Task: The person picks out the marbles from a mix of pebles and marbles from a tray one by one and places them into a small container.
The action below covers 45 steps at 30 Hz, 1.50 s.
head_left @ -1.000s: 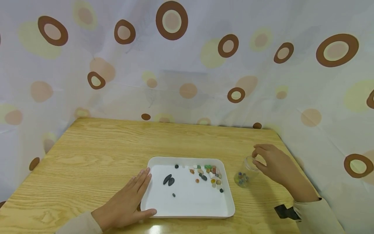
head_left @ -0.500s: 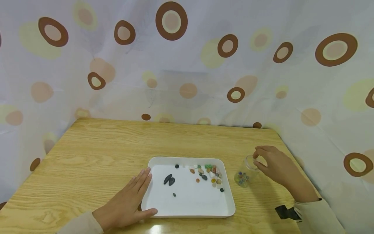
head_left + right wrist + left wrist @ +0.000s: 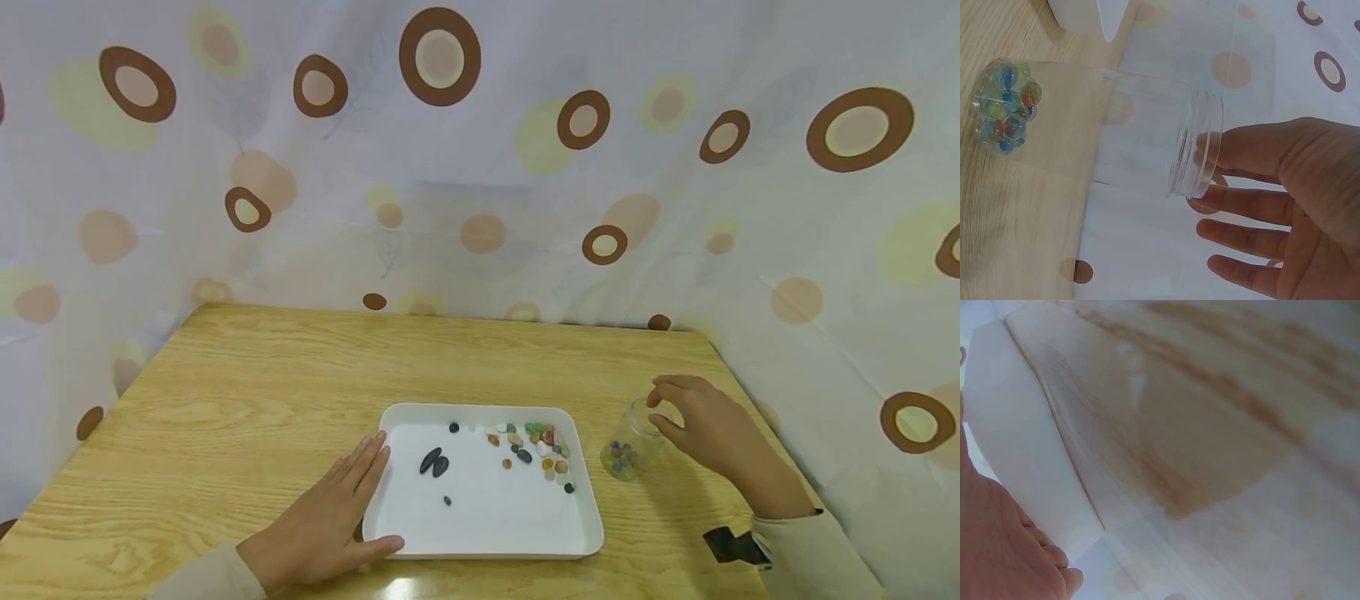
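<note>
My left hand [image 3: 330,508] lies along the left side of a white tray [image 3: 480,533], fingers straight against its rim and thumb at the near corner. In the left wrist view the hand [image 3: 1010,550] touches the tray's outer wall [image 3: 1022,437]. To the tray's right stands a clear jar [image 3: 633,442], lidless, with several coloured glass marbles [image 3: 1007,106] at its bottom. My right hand [image 3: 701,425] holds the jar's rim with bent thumb and index finger. The other fingers [image 3: 1244,240] are spread apart from the glass in the right wrist view.
Inside the tray, several coloured pebbles [image 3: 561,467] cluster at the far right. Two dark oval stones [image 3: 440,467] lie left of centre, a small dark stone [image 3: 447,501] nearer. A wooden table [image 3: 247,375] meets a patterned cloth [image 3: 480,167] behind.
</note>
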Motion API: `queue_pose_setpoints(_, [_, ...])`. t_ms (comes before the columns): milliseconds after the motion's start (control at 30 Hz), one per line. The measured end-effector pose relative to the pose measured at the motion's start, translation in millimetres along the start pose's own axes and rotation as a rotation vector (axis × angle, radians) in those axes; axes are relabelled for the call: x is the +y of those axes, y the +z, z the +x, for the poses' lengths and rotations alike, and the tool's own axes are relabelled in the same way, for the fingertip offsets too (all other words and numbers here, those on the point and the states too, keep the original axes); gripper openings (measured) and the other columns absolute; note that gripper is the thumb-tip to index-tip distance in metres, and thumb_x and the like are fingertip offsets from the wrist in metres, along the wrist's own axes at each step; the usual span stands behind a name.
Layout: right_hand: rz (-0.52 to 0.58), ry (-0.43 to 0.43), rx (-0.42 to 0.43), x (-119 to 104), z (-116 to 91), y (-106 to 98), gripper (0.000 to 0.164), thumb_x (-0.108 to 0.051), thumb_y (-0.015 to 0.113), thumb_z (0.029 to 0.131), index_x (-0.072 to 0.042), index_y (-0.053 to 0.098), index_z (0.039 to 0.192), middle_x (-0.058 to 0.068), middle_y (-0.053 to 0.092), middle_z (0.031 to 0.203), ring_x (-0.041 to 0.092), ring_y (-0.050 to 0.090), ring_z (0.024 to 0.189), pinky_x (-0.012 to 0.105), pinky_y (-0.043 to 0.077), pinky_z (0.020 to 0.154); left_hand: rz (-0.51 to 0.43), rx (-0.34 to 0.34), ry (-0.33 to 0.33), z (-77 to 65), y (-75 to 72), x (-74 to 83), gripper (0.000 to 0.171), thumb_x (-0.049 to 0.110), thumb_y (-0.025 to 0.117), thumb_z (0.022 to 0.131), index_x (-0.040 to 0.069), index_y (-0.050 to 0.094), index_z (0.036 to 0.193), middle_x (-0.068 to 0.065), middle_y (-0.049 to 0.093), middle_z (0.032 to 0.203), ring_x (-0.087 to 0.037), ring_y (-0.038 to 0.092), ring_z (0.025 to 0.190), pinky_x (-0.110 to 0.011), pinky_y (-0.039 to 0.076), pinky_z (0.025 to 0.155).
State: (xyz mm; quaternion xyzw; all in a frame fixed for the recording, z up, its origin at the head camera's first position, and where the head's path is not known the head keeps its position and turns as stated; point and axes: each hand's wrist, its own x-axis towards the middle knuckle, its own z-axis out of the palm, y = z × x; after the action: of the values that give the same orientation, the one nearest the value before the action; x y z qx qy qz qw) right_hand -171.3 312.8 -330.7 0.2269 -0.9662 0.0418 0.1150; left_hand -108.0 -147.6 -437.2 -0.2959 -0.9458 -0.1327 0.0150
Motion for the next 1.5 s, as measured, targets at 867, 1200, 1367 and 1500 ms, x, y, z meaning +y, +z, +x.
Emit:
queue_pose_setpoints(867, [0.007, -0.040, 0.052, -22, 11, -4, 0.012, -0.016, 0.072, 0.086, -0.009, 0.068, 0.094, 0.022, 0.060, 0.123, 0.041, 0.056, 0.111, 0.052, 0.051, 0.081, 0.003, -0.005, -0.003, -1.3, 0.7, -0.3, 0.100, 0.073, 0.039, 0.088, -0.002, 0.021, 0.151, -0.015, 0.012, 0.160, -0.030, 0.015, 0.146, -0.046, 0.022, 0.115])
queue_pose_setpoints(1200, [-0.008, -0.143, 0.028, -50, 31, 13, 0.013, -0.018, 0.073, 0.085, -0.010, 0.068, 0.094, 0.017, 0.061, 0.123, 0.036, 0.056, 0.112, 0.047, 0.053, 0.077, 0.018, 0.011, -0.001, -1.2, 2.1, 0.0, 0.100, 0.073, 0.040, 0.087, -0.002, 0.021, 0.151, -0.014, 0.011, 0.160, -0.030, 0.015, 0.146, -0.045, 0.022, 0.115])
queue_pose_setpoints(1367, [-0.026, -0.192, -0.007, -65, 42, 28, 0.015, -0.020, 0.075, 0.083, -0.011, 0.069, 0.093, 0.015, 0.062, 0.120, 0.035, 0.057, 0.112, 0.047, 0.053, 0.077, 0.000, -0.001, -0.012, -0.5, 2.0, -0.3, 0.100, 0.074, 0.039, 0.087, -0.001, 0.021, 0.151, -0.013, 0.010, 0.160, -0.030, 0.015, 0.146, -0.045, 0.022, 0.115])
queue_pose_setpoints(1500, [-0.033, -0.194, -0.079, -74, 49, 38, 0.016, -0.023, 0.075, 0.084, -0.013, 0.070, 0.095, 0.014, 0.061, 0.123, 0.035, 0.055, 0.116, 0.049, 0.052, 0.081, 0.006, 0.006, -0.005, -0.2, 2.2, -0.5, 0.100, 0.073, 0.040, 0.087, -0.001, 0.021, 0.151, -0.014, 0.011, 0.160, -0.030, 0.015, 0.146, -0.045, 0.023, 0.115])
